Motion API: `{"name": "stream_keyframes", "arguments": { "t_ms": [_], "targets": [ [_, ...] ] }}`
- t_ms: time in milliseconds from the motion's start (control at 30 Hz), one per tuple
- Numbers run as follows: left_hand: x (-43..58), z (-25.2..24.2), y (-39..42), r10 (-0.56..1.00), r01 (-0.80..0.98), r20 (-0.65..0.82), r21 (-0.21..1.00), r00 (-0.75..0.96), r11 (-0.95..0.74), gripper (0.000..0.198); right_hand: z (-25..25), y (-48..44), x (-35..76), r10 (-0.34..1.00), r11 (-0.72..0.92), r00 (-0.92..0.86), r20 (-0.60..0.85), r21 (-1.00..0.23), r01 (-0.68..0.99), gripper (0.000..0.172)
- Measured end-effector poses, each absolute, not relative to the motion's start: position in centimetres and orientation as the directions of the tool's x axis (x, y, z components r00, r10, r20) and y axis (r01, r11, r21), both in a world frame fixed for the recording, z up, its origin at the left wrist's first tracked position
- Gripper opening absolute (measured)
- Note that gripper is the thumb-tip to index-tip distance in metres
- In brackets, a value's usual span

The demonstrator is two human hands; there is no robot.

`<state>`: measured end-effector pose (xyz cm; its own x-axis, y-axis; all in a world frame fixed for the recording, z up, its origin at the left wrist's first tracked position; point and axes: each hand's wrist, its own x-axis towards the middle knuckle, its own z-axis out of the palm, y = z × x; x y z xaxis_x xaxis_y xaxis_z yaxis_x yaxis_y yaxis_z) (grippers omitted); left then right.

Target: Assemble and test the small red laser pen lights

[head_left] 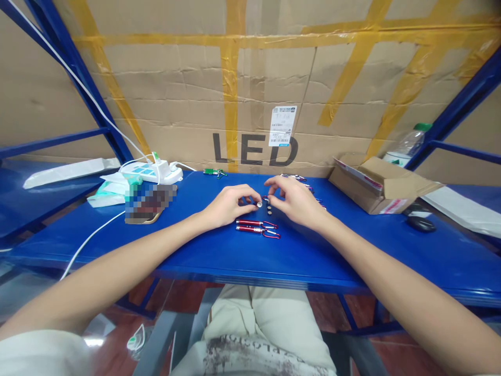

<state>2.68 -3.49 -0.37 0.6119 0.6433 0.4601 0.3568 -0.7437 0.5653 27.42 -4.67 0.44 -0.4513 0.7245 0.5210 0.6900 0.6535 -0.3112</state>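
Left hand and right hand sit half-curled, grip unclear, at one silver button cell, two dark button cells, two red metal keychain torches.

Two hands, left hand and right hand. Two red keychain lights. Three button cells: one silver, two dark. One power strip, one open cardboard box, one mouse, one bottle. Further lights behind the right hand cannot be counted.

Glossy blue table — creased matt cardboard wall behind.
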Motion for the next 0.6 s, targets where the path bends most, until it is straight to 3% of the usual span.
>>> {"name": "stream_keyframes", "arguments": {
  "t_ms": [200, 367, 600],
  "targets": [
    [2.8, -0.4, -3.3, 0.675, 0.385, 0.434, 0.583, 0.597, -0.715, 0.018, -0.4, -4.1, 27.7, 0.751, 0.653, -0.57, 0.333, -0.241, 0.718, 0.023],
    [2.7, -1.2, -2.4, 0.764, 0.397, 0.381, 0.684, 0.52, -0.612, 0.025, -0.1, -4.2, 27.9, 0.754, 0.656, -0.601, 0.263, -0.267, 0.706, 0.026],
    [2.5, -1.5, -2.0, 0.774, 0.41, 0.372, 0.687, 0.512, -0.6, 0.024, 0.5, -4.7, 27.9, 0.756, 0.653, -0.623, 0.2, -0.295, 0.697, 0.027]
  ]
}}
